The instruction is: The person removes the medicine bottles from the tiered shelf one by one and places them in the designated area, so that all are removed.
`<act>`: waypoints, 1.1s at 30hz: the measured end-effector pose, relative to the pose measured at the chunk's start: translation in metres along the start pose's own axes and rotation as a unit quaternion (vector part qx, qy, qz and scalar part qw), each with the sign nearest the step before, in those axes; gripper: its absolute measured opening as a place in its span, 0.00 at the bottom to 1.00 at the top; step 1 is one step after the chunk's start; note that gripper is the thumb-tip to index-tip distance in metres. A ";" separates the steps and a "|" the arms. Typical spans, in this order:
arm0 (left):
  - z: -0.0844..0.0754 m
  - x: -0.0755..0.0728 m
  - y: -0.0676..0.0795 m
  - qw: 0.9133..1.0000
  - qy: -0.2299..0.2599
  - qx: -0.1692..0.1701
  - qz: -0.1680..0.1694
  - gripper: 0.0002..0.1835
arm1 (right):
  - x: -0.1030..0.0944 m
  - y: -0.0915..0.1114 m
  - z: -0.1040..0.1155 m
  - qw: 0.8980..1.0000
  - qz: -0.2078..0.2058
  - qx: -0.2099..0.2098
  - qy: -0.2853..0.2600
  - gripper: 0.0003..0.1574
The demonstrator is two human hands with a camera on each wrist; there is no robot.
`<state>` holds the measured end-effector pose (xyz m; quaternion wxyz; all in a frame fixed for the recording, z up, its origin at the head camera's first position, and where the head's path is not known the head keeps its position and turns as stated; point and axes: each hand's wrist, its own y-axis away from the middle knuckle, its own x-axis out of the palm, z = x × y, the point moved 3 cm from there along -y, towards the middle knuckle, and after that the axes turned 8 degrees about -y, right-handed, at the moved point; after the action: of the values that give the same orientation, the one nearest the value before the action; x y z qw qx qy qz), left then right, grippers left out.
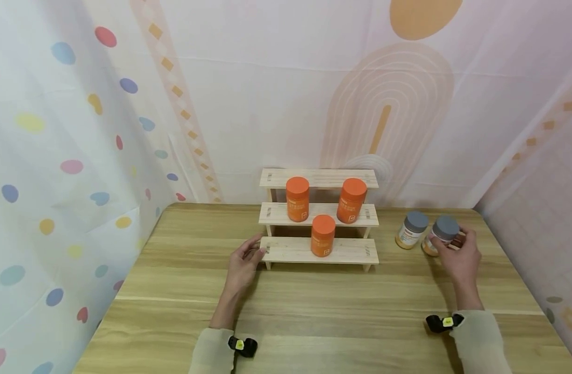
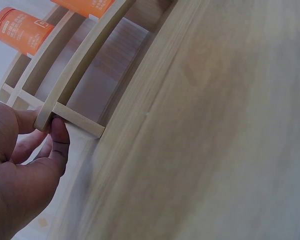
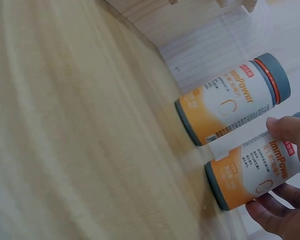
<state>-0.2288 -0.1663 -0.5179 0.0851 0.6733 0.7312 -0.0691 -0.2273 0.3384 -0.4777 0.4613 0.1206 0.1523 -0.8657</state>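
My left hand (image 1: 242, 266) pinches the left end of the lowest step of a three-tier wooden shelf (image 1: 286, 249), thumb above and fingers below in the left wrist view. One orange jar (image 1: 323, 236) stands on that lowest step; two more, a left jar (image 1: 297, 200) and a right jar (image 1: 351, 201), stand on the middle step. At the right, my right hand (image 1: 461, 258) grips a white-and-orange supplement bottle (image 3: 255, 170) with a grey lid, thumb on one side and fingers on the other. A matching bottle (image 3: 230, 100) stands upright just left of it.
The wooden table (image 1: 314, 317) reaches back to a patterned curtain (image 1: 248, 114) behind the shelf. Curtains also hang at the left and right sides. The shelf's top step (image 1: 318, 178) bears no jars.
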 end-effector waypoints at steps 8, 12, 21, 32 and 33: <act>-0.002 0.001 -0.001 1.000 -0.001 -0.013 0.001 0.22 | 0.000 0.003 0.001 1.000 0.001 -0.014 0.006 0.48; -0.002 0.001 -0.002 1.000 0.005 -0.012 -0.003 0.22 | -0.001 0.003 0.002 1.000 0.004 -0.012 0.007 0.48; -0.003 0.002 0.000 1.000 0.002 -0.018 0.000 0.22 | -0.004 0.002 0.002 0.999 0.035 0.010 0.017 0.52; -0.001 0.001 0.000 1.000 -0.002 -0.014 0.000 0.22 | -0.011 -0.002 0.018 0.998 0.040 -0.037 0.005 0.51; -0.001 0.001 0.000 1.000 -0.002 -0.015 0.001 0.22 | -0.012 -0.001 0.021 0.998 0.046 -0.042 0.005 0.51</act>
<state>-0.2288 -0.1652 -0.5170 0.0964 0.6723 0.7316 -0.0598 -0.2233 0.3408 -0.4539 0.5046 0.1119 0.1851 -0.8358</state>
